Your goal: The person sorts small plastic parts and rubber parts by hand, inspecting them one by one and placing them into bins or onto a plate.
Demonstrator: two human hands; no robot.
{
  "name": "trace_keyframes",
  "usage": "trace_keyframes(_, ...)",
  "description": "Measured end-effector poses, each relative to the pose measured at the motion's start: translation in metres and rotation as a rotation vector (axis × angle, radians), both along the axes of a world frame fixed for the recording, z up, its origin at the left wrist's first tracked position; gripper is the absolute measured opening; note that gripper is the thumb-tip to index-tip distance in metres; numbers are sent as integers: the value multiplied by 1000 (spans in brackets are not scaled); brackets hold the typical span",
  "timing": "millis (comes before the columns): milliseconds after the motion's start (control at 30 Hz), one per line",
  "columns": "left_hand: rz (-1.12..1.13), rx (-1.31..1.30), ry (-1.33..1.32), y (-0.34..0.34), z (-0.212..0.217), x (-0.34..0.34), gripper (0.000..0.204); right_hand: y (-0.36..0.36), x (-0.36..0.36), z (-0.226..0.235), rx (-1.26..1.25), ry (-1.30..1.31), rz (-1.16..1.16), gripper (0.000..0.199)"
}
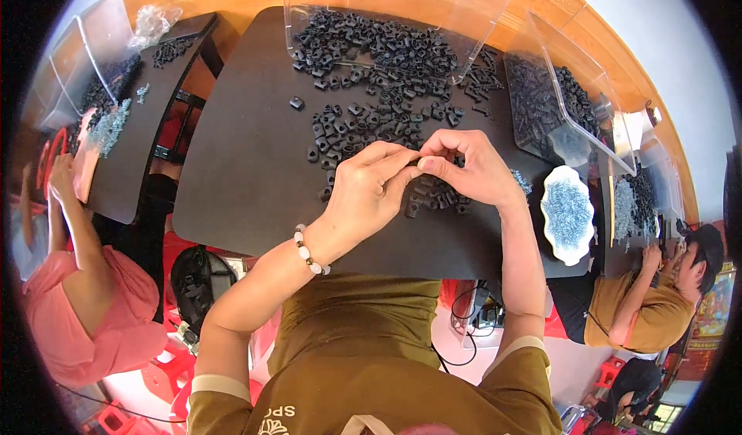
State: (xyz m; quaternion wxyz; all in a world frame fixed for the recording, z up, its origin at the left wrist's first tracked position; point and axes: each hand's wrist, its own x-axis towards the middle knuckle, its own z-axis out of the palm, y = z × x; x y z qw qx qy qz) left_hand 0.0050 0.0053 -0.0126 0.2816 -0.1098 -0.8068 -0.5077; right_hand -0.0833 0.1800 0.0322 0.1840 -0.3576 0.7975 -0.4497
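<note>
My left hand (pixel 369 186) and my right hand (pixel 473 169) meet over the dark table (pixel 239 157), fingertips pinched together. Something small and dark shows between them, but the fingers hide most of it and I cannot make out what it is. Below and behind my hands lie many small black plastic parts (pixel 363 130), hollow and block-shaped, spread toward me from a larger heap. To the right of my right hand stands a white scalloped dish (pixel 572 260) filled with small bluish, spring-like pieces (pixel 567 212). A few more bluish pieces (pixel 521 180) lie beside my right wrist.
A clear plastic bin (pixel 471 45) lies open behind the black heap. Another clear bin (pixel 553 87) with black parts stands at the right. A person in pink (pixel 93 304) works at a left table, and a person in a cap (pixel 657 304) works at the right.
</note>
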Motion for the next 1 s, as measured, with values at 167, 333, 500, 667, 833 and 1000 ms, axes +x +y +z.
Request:
trace_keyframes(167,-9,-6,10,-1,1,0,15,-1,-1,0,7,-32,-2,27)
trace_keyframes(333,-23,14,34,-3,2,-2,15,-1,0,1,28,-24,-21,28)
trace_keyframes(500,38,262,-82,-5,7,0,15,2,0,4,-23,105,-49,23)
trace_keyframes(667,-11,571,-143,-6,0,-6,16,-1,4,3,50,161,-19,20)
trace_keyframes(833,-71,647,-162,-9,5,-4,21,-5,9,3,74,243,83,19)
trace_keyframes(1000,-82,704,-168,-7,5,-3,25,-8,12,2,97,377,166,19)
